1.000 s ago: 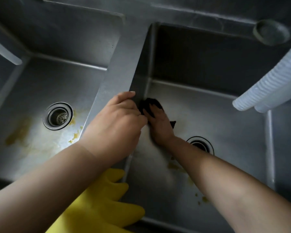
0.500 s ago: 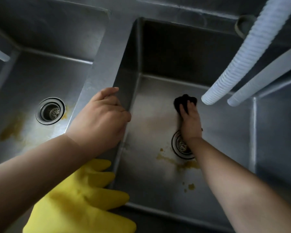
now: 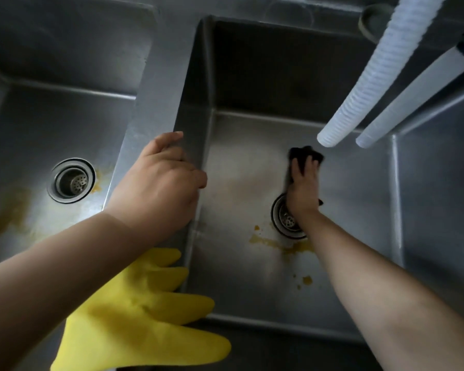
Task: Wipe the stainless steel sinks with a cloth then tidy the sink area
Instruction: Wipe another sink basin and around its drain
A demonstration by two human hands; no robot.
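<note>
Two stainless steel sinks lie below me, a left basin and a right basin, split by a steel divider. My left hand grips the divider's edge, fingers curled over it into the right basin. My right hand presses a dark cloth flat on the right basin's floor, just behind its drain, which my wrist partly hides. Yellow stains lie in front of that drain. More yellow stains mark the left basin near its drain.
A yellow rubber glove lies over the near rim at the divider, under my left forearm. A white ribbed hose and a smooth white tube hang over the right basin's far right. A round grey object sits on the back ledge.
My right hand has slid the cloth from the right basin's left wall by the divider rightward to behind the drain. My left hand stays on the divider.
</note>
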